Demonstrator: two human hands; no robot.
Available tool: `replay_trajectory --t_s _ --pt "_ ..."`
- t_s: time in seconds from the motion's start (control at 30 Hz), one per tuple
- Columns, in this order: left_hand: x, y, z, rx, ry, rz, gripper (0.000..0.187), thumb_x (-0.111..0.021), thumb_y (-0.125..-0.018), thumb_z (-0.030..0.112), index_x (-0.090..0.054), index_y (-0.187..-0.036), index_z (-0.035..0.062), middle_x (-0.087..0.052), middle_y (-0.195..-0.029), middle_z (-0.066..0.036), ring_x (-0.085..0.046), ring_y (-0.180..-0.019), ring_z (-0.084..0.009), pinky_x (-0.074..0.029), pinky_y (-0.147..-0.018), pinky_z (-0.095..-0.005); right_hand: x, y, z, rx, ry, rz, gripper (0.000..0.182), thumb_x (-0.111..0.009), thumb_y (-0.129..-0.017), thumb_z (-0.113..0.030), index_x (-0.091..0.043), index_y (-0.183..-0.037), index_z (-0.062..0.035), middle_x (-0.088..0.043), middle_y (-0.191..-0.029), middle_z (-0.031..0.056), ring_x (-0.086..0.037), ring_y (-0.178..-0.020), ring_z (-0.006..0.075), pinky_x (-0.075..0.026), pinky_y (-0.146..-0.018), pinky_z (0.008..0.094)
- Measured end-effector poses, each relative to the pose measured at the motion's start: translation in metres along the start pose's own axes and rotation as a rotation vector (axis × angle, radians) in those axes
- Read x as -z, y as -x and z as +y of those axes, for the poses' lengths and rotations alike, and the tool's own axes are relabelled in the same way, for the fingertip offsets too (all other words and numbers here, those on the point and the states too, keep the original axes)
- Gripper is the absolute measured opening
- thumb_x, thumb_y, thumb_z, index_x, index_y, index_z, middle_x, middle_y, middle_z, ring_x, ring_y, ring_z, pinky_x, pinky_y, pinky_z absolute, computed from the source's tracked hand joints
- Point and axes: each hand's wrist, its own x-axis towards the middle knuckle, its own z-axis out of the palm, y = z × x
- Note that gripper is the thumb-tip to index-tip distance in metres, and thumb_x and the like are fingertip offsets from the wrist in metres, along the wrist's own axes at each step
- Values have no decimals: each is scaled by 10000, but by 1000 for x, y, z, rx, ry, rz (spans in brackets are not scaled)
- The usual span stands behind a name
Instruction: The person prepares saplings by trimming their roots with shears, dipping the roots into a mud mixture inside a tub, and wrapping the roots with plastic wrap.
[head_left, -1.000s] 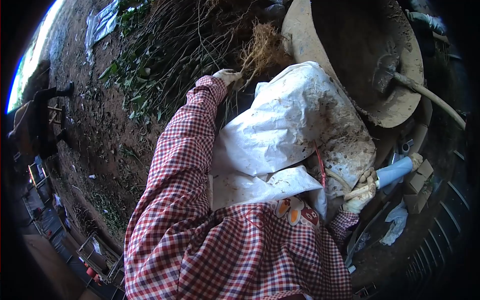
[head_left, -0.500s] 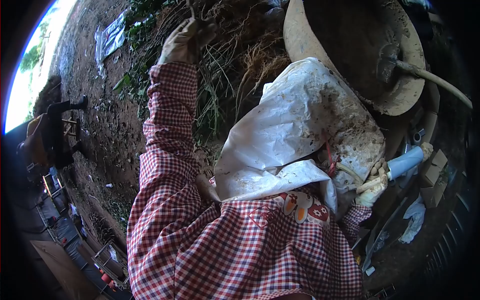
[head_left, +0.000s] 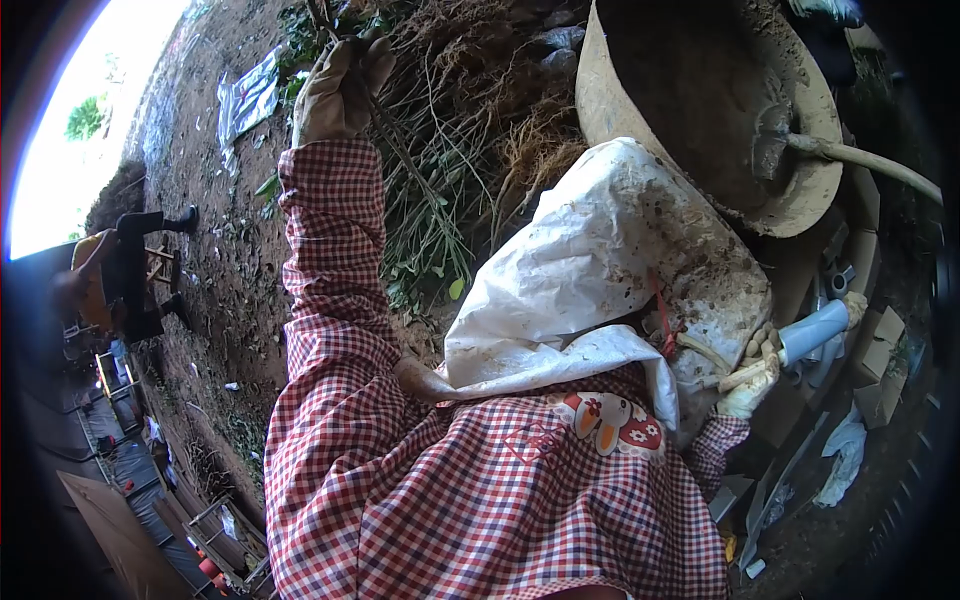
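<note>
At the upper left of the view, the left hand point(head_left: 338, 92), in a soiled pale glove, reaches into a pile of thin brown stems with green leaves and tan fibrous roots point(head_left: 480, 130). Its grip is closed on slender woody stems point(head_left: 322, 18) at the edge of this pile. The right hand point(head_left: 750, 387), in a dirty whitish glove, is positioned at the lower right with curled fingers, adjoining the near end of a pale blue cylindrical roll point(head_left: 812, 332). Whether this grip bears on the roll cannot be told.

A white plastic sheet, stained with mud point(head_left: 560, 270), covers the area between the two arms, above the red-and-navy checked garment point(head_left: 470, 500). Beyond the sheet stands a large mud-coated tan basin point(head_left: 615, 95). A mud-caked tool with a pale wooden handle point(head_left: 870, 160) rests in it, handle extending over the rim. Opened brown cardboard boxes point(head_left: 882, 365) lie right of the roll.
</note>
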Motion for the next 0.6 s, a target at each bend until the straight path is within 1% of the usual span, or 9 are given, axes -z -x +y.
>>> replay_trajectory --t_s 0.03,0.1,0.17,0.3,0.4,0.43,0.47,0.53,0.6 --pt "-8 -1 -1 -24 -29 4 497 -651 -871 118 -477 -1300 -66 -424 -1408 -221 -460 -1285 -323 -399 -1105 -404 2 -1 1 -11 6 1 408 -511 -893 -184 -514 -1250 15 -541 -1290 136 -530 -1146 183 -419 -1005 288" --pt "-38 -7 -6 -72 -69 187 281 -558 -937 119 -551 -1157 -56 -547 -1243 -226 -573 -1133 -321 -520 -972 -414 2 -1 0 -11 4 -9 407 -509 -895 -191 -517 -1247 14 -553 -1275 129 -545 -1120 171 -433 -982 278" --pt "-59 -10 -10 -97 -110 346 213 -527 -960 108 -591 -1076 -58 -616 -1145 -226 -645 -1025 -316 -593 -873 -412 -1 3 0 16 -15 -33 409 -508 -897 -202 -520 -1242 17 -562 -1260 120 -560 -1093 161 -448 -958 270" --pt "-78 -14 -15 -53 -92 331 223 -516 -967 125 -593 -1078 -52 -630 -1127 -210 -666 -979 -317 -608 -817 -401 -10 9 -1 72 -19 0 422 -519 -892 -232 -528 -1220 33 -585 -1220 111 -578 -1066 167 -462 -928 275" --pt "-77 -13 -15 52 -33 141 275 -520 -968 120 -558 -1188 -40 -555 -1259 -232 -594 -1131 -300 -600 -824 -335 -8 7 1 84 -13 0 404 -517 -890 -212 -538 -1211 33 -601 -1190 115 -586 -1049 169 -463 -921 273" --pt "-100 -15 -19 51 -137 426 200 -506 -975 116 -572 -1086 -37 -653 -1065 -205 -685 -811 -244 -591 -647 -296 -8 5 3 79 -40 20 370 -508 -888 -168 -553 -1194 34 -609 -1177 123 -589 -1046 174 -468 -909 272" --pt "-115 -17 -29 -73 -281 488 204 -530 -970 137 -559 -1100 -18 -668 -1025 -181 -653 -681 -176 -533 -542 -257 -7 4 4 59 -68 12 359 -506 -885 -150 -557 -1188 34 -610 -1177 124 -591 -1043 176 -470 -905 271" --pt "-129 -20 -29 28 -298 465 216 -556 -965 176 -568 -1104 11 -679 -980 -122 -605 -594 -107 -477 -487 -218 -4 3 3 26 -117 -1 340 -504 -878 -114 -565 -1178 32 -611 -1178 127 -594 -1039 180 -475 -896 270" --pt "-135 -23 -33 96 -500 488 242 -579 -958 216 -575 -1121 38 -678 -921 -62 -553 -541 -50 -422 -459 -174 -6 2 1 -15 -129 68 326 -518 -852 -49 -584 -1163 24 -618 -1169 123 -606 -1007 185 -505 -856 260"
